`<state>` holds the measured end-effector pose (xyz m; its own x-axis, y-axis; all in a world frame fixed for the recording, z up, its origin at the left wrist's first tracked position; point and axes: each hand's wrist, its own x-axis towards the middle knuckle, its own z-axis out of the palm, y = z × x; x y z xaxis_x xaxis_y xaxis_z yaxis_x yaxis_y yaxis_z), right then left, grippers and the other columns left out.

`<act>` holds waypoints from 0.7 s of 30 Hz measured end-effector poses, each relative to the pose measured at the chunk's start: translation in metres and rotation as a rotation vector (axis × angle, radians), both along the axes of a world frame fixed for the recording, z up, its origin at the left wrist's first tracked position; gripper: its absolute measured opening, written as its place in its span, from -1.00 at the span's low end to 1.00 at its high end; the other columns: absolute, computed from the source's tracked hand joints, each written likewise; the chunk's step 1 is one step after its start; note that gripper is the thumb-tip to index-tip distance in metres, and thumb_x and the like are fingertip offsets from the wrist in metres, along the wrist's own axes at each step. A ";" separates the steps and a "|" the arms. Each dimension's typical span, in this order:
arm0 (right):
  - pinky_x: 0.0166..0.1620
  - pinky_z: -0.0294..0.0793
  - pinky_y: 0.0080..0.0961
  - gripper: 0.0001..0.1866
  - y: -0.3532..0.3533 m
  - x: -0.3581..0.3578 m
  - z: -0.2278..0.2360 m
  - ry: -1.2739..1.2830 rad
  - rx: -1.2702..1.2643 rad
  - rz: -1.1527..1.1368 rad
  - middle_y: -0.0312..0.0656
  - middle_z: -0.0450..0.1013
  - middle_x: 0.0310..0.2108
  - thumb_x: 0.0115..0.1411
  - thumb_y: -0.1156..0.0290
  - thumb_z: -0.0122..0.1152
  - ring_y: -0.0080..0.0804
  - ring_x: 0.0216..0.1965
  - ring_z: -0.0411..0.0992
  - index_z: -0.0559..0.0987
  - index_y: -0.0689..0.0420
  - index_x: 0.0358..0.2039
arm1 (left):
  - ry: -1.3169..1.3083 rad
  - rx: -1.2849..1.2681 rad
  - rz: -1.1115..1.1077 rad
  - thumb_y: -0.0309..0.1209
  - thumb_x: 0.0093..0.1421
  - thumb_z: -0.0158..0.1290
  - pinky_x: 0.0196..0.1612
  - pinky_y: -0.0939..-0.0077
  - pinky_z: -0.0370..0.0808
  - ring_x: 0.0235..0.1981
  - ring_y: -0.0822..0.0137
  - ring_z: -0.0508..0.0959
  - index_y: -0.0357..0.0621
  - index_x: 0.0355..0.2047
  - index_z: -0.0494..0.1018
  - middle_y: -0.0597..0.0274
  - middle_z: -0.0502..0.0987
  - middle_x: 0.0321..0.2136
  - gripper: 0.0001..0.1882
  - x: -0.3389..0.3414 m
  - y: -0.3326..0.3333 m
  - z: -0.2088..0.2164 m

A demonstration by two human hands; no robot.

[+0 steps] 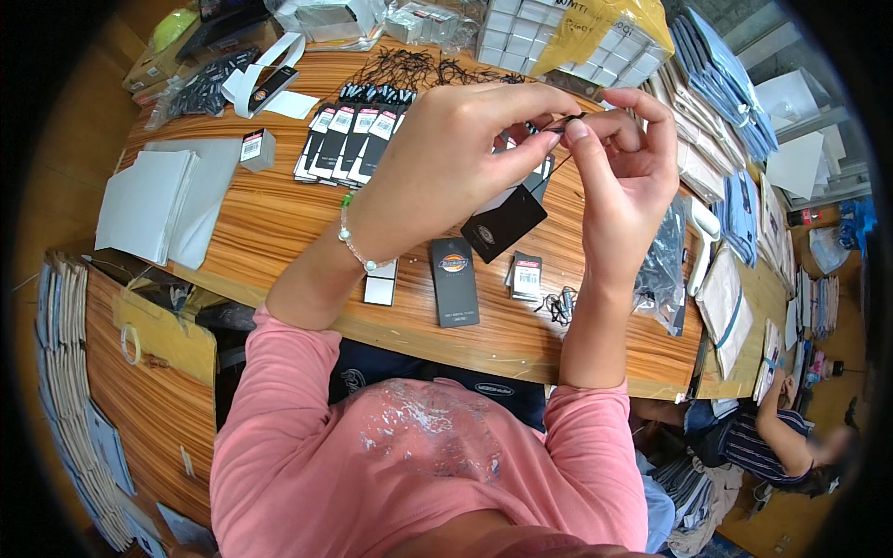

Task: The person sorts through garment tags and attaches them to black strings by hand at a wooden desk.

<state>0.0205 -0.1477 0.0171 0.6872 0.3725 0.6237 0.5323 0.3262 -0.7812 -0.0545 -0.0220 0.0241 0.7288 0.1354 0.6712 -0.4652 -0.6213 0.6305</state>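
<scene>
My left hand (465, 139) and my right hand (625, 163) meet above the table, fingertips pinched together on a thin black cord (560, 167). A black hang tag (507, 223) dangles from this cord, tilted, just below my fingers. Flat on the wood beneath lies a dark tag (453, 284) with a colourful emblem. To its right is a small stack of white-labelled tags (526, 277), with some loose black cords (561, 305) beside it. A white card (380, 284) rests partly under my left wrist. Behind my left forearm, rows of labelled tags (342, 139) lie overlapping, their cords trailing away.
On the left are white sheets (144, 205), a small box of labels (258, 151) and a bag of dark pieces (205, 88). White boxes (521, 42) stand at the back. Folded garments (716, 79) line the right, near a white handheld device (704, 237). Another person (767, 437) sits far right.
</scene>
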 end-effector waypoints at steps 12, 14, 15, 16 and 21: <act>-0.31 0.32 -0.75 -0.72 0.002 0.004 -0.004 -0.006 0.006 0.010 -0.26 0.41 -0.50 -0.01 0.68 0.08 -0.65 -0.43 0.36 0.33 0.27 -0.24 | -0.061 0.030 0.040 -0.58 0.02 0.05 -0.36 0.64 0.48 -0.40 0.43 0.54 -0.22 -0.25 0.47 0.19 0.53 -0.39 -0.76 0.003 0.000 -0.003; -0.31 0.32 -0.75 -0.73 0.003 0.005 -0.005 0.025 0.031 0.037 -0.25 0.42 -0.50 -0.01 0.67 0.09 -0.64 -0.44 0.36 0.33 0.27 -0.25 | -0.093 0.081 0.063 -0.59 0.01 0.05 -0.37 0.63 0.48 -0.42 0.41 0.54 -0.23 -0.25 0.47 0.18 0.52 -0.40 -0.77 0.004 0.000 -0.003; -0.32 0.33 -0.75 -0.73 0.003 0.005 -0.005 0.051 0.047 0.057 -0.25 0.42 -0.50 0.00 0.67 0.09 -0.64 -0.44 0.36 0.33 0.27 -0.25 | -0.099 0.089 0.065 -0.59 0.01 0.04 -0.38 0.63 0.48 -0.43 0.40 0.53 -0.23 -0.26 0.47 0.18 0.52 -0.40 -0.76 0.004 -0.001 -0.003; -0.32 0.33 -0.75 -0.73 0.003 0.005 -0.006 0.076 0.064 0.076 -0.24 0.42 -0.50 0.00 0.67 0.10 -0.64 -0.44 0.36 0.32 0.27 -0.25 | -0.106 0.098 0.068 -0.60 0.01 0.04 -0.38 0.62 0.48 -0.43 0.39 0.53 -0.23 -0.26 0.47 0.18 0.52 -0.41 -0.76 0.003 -0.001 -0.004; -0.30 0.37 -0.67 -0.75 0.004 0.007 -0.007 0.146 0.085 0.135 -0.20 0.44 -0.48 0.03 0.65 0.09 -0.54 -0.43 0.39 0.32 0.24 -0.26 | -0.137 0.105 0.055 -0.62 -0.01 0.04 -0.36 0.60 0.45 -0.41 0.36 0.51 -0.22 -0.31 0.49 0.18 0.52 -0.42 -0.79 0.005 0.004 -0.001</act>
<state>0.0270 -0.1437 0.0104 0.7197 0.4177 0.5546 0.3626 0.4550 -0.8133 -0.0494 -0.0183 0.0232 0.6234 0.0967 0.7759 -0.5056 -0.7071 0.4943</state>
